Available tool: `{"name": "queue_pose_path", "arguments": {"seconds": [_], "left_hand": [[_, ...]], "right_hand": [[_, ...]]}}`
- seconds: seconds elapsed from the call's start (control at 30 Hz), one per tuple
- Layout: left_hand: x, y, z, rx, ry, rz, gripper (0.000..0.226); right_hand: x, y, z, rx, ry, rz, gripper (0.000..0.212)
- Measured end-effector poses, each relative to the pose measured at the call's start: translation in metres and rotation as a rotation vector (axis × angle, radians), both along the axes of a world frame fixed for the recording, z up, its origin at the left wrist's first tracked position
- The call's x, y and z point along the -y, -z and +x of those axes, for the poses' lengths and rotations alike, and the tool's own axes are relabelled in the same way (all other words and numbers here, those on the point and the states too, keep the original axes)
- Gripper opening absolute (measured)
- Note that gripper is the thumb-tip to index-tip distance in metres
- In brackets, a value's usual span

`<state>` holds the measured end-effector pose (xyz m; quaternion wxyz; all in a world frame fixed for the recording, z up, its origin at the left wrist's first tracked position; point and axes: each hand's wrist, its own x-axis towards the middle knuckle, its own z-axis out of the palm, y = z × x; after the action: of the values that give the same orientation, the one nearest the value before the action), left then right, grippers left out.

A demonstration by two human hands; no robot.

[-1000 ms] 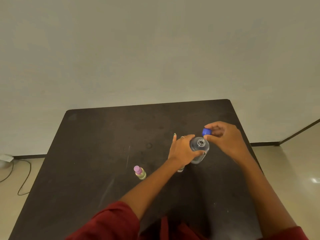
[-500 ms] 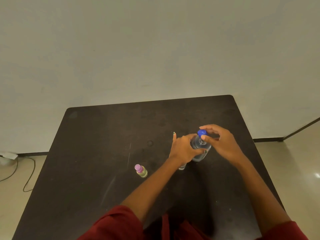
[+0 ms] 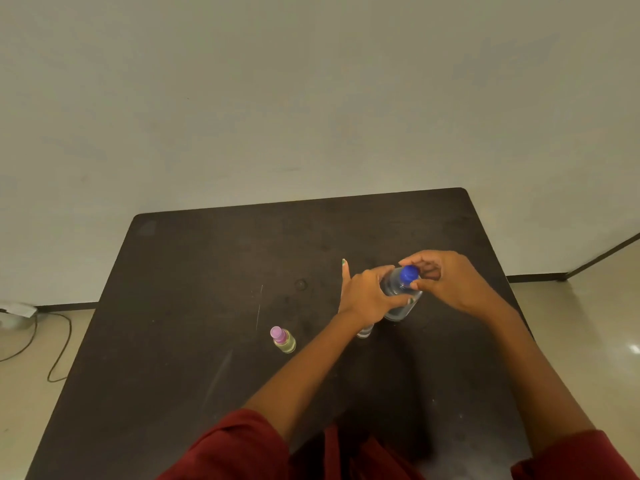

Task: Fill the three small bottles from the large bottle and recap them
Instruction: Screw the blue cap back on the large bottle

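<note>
the large clear plastic bottle (image 3: pixel 398 299) stands upright on the dark matte tabletop (image 3: pixel 207 271), right of centre and nearer the far edge. the round blue screw cap (image 3: pixel 409 274) sits on its neck.

left hand (image 3: pixel 365 296): wrapped around the bottle's body from the left side, thumb across the near face, gripping it. the index finger (image 3: pixel 344 271) sticks out straight toward the far edge, away from the bottle.

right hand (image 3: pixel 446 280): over the top of the bottle from the right, fingers curled, fingertips and thumb pinching the blue cap. whether the cap is fully seated or only resting on the neck cannot be told.

a small clear bottle with a pink cap and yellowish liquid (image 3: pixel 283 339) stands upright on the table, left of the large bottle and nearer the person, well apart from both hands.

a second small clear bottle (image 3: pixel 364 331) is partly visible under the left wrist, just beside the base of the large bottle; its top is hidden by the arm.

dark red sleeves (image 3: pixel 235 448) at the bottom edge. pale wall (image 3: pixel 311 98) behind the table; a dark cable (image 3: pixel 59 348) lies on the light floor to the left.
</note>
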<state>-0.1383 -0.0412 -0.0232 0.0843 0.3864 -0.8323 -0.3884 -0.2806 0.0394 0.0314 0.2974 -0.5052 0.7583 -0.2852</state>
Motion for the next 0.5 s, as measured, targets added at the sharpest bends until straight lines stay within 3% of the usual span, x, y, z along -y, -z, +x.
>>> {"name": "queue_pose_path", "arguments": {"seconds": [0.37,0.5], "left_hand": [[0.001,0.000,0.000,0.005,0.004,0.041,0.061],[0.000,-0.001,0.000,-0.001,0.011,0.082,0.065]], "right_hand": [[0.015,-0.012,0.004,-0.267,-0.012,0.207,0.027],[0.017,-0.014,0.008,-0.462,-0.019,0.301,0.036]]}}
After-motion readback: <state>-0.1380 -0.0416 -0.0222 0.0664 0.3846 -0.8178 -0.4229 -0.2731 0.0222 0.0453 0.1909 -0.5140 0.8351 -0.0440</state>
